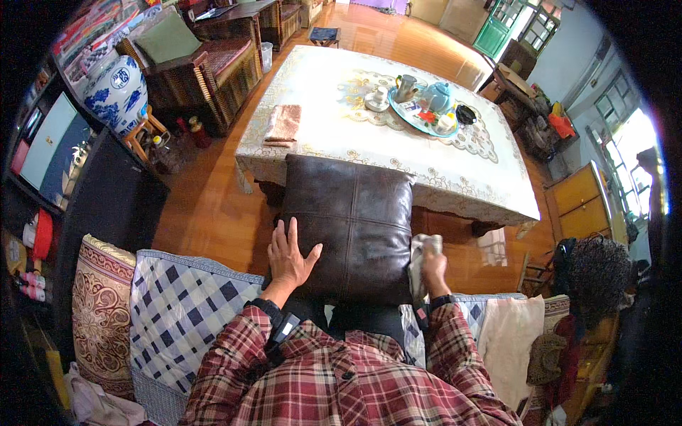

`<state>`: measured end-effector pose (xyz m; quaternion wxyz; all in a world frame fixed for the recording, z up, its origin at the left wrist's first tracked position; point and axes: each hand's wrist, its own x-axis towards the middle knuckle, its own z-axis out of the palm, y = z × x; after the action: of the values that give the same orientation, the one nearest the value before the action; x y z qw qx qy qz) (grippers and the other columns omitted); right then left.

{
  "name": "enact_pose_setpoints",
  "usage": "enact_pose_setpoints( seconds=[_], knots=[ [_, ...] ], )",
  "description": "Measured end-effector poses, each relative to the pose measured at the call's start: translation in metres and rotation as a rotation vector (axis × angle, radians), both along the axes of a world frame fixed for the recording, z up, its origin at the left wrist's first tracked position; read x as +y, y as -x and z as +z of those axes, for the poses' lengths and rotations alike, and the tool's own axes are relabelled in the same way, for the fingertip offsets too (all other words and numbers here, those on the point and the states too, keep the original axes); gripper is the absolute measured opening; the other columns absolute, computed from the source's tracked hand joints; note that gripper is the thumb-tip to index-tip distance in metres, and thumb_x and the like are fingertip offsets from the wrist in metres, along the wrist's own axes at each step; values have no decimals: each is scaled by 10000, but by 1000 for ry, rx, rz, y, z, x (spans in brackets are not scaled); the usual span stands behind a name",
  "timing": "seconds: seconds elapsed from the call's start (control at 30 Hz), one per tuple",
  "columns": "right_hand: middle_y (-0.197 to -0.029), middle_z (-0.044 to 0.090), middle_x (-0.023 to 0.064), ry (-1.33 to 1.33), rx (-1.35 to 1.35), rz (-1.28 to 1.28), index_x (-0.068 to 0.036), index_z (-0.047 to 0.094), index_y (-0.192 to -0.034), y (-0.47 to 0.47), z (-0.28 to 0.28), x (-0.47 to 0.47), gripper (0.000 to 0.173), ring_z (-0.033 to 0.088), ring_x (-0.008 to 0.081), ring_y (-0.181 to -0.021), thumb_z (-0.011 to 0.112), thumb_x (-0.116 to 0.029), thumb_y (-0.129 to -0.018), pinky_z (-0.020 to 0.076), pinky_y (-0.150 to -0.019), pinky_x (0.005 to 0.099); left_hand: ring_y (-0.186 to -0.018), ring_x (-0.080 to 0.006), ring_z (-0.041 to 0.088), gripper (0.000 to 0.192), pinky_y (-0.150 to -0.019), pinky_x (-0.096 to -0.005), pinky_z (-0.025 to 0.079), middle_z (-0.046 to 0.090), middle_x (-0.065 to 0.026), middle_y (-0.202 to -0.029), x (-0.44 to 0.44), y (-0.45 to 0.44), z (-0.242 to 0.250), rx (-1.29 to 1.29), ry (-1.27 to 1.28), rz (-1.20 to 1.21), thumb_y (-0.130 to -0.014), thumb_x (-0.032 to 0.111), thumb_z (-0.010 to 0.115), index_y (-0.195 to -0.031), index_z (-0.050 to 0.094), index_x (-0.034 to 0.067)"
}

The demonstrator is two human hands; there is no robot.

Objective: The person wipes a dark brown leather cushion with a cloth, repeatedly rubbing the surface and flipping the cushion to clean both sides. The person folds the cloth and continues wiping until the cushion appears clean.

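Observation:
A dark brown leather cushion [349, 229] with crossing seams lies before me, over my lap and up against the table's near edge. My left hand [290, 258] rests on its left side with the fingers spread, holding nothing. At the cushion's right edge my right hand [435, 266] grips a light cloth [419, 266], part of which hangs down along the cushion's side. On the table, just beyond the cushion, sits a folded brownish-pink cloth [283, 123].
The table [325, 80] has a patterned white cloth and bears a blue tray [415, 125] with a teapot [438, 97] and cups. A checked seat cover [192, 314] lies at my left. A blue-and-white porcelain vase [118, 93] stands at the far left, beside a wooden armchair [213, 85].

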<state>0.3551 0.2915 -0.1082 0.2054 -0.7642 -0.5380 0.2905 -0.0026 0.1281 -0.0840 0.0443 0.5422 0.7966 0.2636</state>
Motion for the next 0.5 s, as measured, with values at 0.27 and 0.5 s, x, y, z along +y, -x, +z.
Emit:
enact_pose_setpoints(
  seconds=[0.27,0.5],
  knots=[
    [-1031,718,146,-467,265,432,-56,668,-1186,54,105,-26,445,689,280,-898,740,-363,-873,544,-791,384,-1402,-478,306,846,-1072,-614,314,256,-284,-1558,3,2,-6,-29,-23,10,-952,622,491,-1578,196,135],
    [-1543,384,137,-481,-525,1258,-252,417,-1505,146,87,-103,755,196,363,-1499,600,-614,-869,114,-1200,587,-1397,-470,319,800,-1077,-595,315,255,-289,-1560,-1,5,-6,-10,-48,-3,-977,530,510,-1586,177,132]
  ],
)
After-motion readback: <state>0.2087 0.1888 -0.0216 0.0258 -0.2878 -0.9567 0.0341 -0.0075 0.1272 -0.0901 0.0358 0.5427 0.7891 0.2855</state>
